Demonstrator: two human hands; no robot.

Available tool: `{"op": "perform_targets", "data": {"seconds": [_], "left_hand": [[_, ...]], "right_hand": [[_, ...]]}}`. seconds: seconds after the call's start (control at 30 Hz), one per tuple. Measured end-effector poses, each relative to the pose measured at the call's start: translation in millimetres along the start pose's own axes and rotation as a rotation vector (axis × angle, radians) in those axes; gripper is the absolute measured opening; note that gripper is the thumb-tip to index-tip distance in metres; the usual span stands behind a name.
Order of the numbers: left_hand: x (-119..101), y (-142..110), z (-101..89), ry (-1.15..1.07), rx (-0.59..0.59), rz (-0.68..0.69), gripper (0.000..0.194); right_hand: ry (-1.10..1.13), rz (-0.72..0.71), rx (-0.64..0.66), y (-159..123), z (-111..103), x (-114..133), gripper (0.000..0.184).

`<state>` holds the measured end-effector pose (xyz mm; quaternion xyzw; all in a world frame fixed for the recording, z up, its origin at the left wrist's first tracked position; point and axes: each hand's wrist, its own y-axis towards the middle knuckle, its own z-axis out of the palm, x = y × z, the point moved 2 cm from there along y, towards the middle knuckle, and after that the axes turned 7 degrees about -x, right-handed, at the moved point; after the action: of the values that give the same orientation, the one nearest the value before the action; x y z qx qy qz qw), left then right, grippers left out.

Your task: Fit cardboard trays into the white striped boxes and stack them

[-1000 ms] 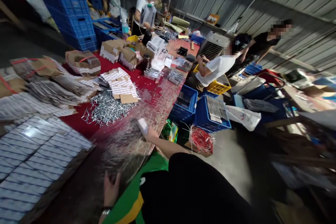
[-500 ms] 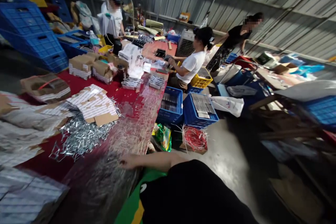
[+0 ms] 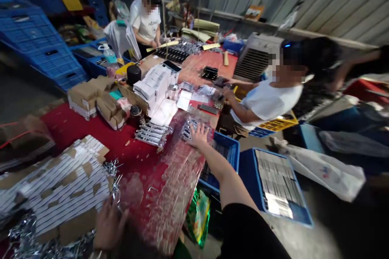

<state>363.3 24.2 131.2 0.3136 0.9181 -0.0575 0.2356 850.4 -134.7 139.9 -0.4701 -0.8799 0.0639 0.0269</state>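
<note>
My right hand (image 3: pixel 199 135) reaches far over the table, fingers spread on top of a bundle of shiny metal parts (image 3: pixel 187 126) near the table's right edge. A similar stack of metal parts (image 3: pixel 152 133) lies to its left. My left hand (image 3: pixel 111 223), somewhat blurred, is low in the view with its fingers apart. It is beside flat white-and-brown striped cardboard pieces (image 3: pixel 73 188) and a loose pile of small bent metal pieces (image 3: pixel 22 230). One single bent metal piece (image 3: pixel 152 189) lies on the red table covering (image 3: pixel 130 151).
Two co-workers in white shirts work at the table, one at the far end (image 3: pixel 146 20), one at the right (image 3: pixel 267 97). Blue crates (image 3: pixel 279 182) with flat pieces stand on the floor to the right. Brown carton stacks (image 3: pixel 88 95) and white paper stacks (image 3: pixel 153 85) fill the table's left.
My right hand has moved forward from the near table edge onto the metal bundle. My left hand has come into view. The camera has come closer to the far end of the table.
</note>
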Motion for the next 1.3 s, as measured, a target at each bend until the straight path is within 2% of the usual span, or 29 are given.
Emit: {"op": "perform_targets", "data": {"seconds": [0.07,0.13,0.17,0.23,0.3,0.37,0.4,0.43,0.5,0.57,0.6,0.67,0.73,0.8,0.9,1.0,1.1,1.2,1.27,1.3], "left_hand": [[-42,78,43.7,0.04,0.118,0.219,0.054],[-88,169,90.3,0.081,0.236,0.455,0.064],[-109,214,111.6,0.1,0.26,0.517,0.066],[-138,289,147.5,0.152,0.253,0.511,0.066],[-147,337,174.9,0.206,0.266,0.412,0.069],[-143,358,192.5,0.234,0.282,0.361,0.071],[-139,361,197.7,0.237,0.284,0.359,0.071],[-134,361,200.6,0.235,0.28,0.367,0.07],[-128,357,202.1,0.23,0.266,0.382,0.068],[-126,352,201.4,0.231,0.266,0.391,0.068],[-126,350,201.0,0.234,0.265,0.392,0.069],[-125,345,200.4,0.241,0.246,0.386,0.071],[-122,338,199.4,0.242,0.21,0.391,0.073],[-116,329,197.4,0.224,0.193,0.42,0.073],[-104,307,192.0,0.176,0.208,0.453,0.071],[-93,268,184.1,0.122,0.227,0.456,0.071],[-87,198,173.0,0.075,0.27,0.426,0.07],[-78,105,161.5,0.056,0.279,0.354,0.065],[-71,43,155.8,0.038,0.25,0.36,0.06],[-67,15,153.6,0.024,0.238,0.377,0.058]], "right_hand": [[-0.063,-0.003,0.112,54,16,-27,0.138],[-0.052,0.023,0.252,85,39,-51,0.139],[-0.034,0.033,0.293,93,50,-60,0.138],[0.0,0.04,0.277,97,67,-76,0.132],[0.005,0.052,0.206,92,75,-83,0.124],[0.0,0.08,0.133,88,72,-77,0.118],[0.016,0.075,0.084,88,69,-65,0.115],[0.058,0.039,0.033,89,66,-46,0.11],[0.228,-0.103,-0.038,96,65,9,0.095],[0.451,-0.231,0.028,104,73,77,0.085],[0.516,-0.175,0.057,108,79,108,0.085],[0.552,0.021,0.002,113,92,154,0.087],[0.553,0.136,-0.054,113,105,176,0.083],[0.578,0.097,-0.023,109,114,176,0.072],[0.63,-0.101,0.11,99,119,157,0.058],[0.617,-0.261,0.194,71,122,140,0.054],[0.587,-0.334,0.267,3,129,131,0.054],[0.576,-0.422,0.342,-78,136,119,0.055],[0.54,-0.529,0.38,-105,133,98,0.05],[0.514,-0.568,0.376,-104,126,81,0.047]]}}
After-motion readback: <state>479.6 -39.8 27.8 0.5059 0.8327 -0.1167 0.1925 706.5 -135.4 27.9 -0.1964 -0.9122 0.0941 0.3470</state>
